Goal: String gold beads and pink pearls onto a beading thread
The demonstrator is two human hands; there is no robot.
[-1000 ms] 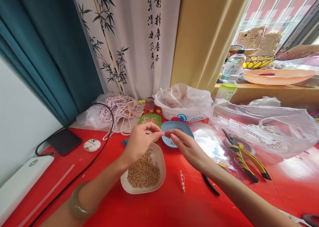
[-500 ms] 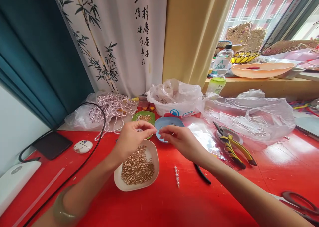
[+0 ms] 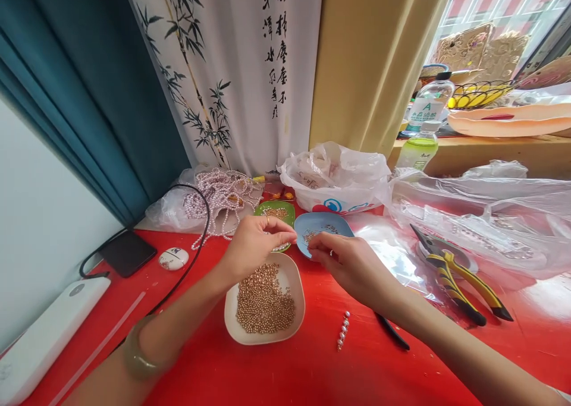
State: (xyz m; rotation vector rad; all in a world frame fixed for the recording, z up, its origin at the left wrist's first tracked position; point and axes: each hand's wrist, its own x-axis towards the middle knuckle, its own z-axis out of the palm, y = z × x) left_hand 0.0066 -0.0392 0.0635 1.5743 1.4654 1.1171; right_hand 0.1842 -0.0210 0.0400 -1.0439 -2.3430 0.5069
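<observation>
Both hands pinch, fingertips slightly apart.

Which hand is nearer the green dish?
Left. The left hand is in front of the green dish, partly hiding it; the right hand is farther right, at the near edge of the blue dish.

We see a red tabletop — glossy, smooth, throwing back highlights. At six o'clock, gold beads gleam like polished metal against a cream dish that looks like smooth plastic; at five, white beads show a pearly lustre. Pliers at four o'clock pair dark metal with rubbery-looking grips — and at three, we find a thin, crinkled, translucent plastic bag.
</observation>
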